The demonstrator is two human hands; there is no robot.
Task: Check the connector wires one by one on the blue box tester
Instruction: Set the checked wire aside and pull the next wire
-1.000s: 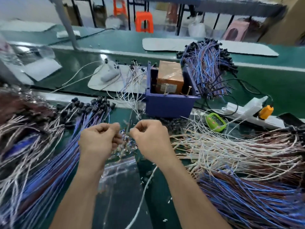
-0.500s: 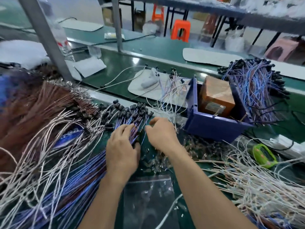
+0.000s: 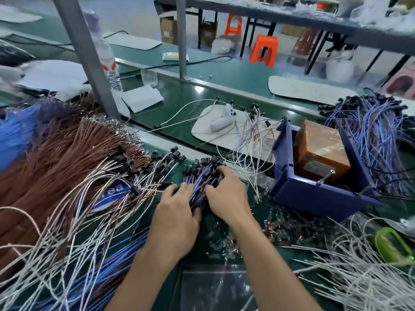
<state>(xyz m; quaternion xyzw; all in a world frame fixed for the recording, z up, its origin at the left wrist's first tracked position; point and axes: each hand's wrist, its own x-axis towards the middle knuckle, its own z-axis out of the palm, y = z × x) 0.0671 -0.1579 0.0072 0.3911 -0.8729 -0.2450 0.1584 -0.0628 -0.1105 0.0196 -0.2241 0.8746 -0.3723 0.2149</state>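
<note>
Two grips meet on the bundle of blue wires [image 3: 199, 182] on the green desk [image 3: 224, 93]: my left grip [image 3: 175, 218] lies with fingers nearly straight on the strands, my right grip [image 3: 226, 194] curls over the black plug ends, and whether it pinches one I cannot tell. The blue box [image 3: 314, 196] stands near on my right, a brown block [image 3: 318, 151] inside it

One wide-angle camera worn on the person's head looks forward and down, from close above the left hand [image 3: 173, 223] and right hand [image 3: 226, 194], at the green-topped table [image 3: 173, 104].
</note>
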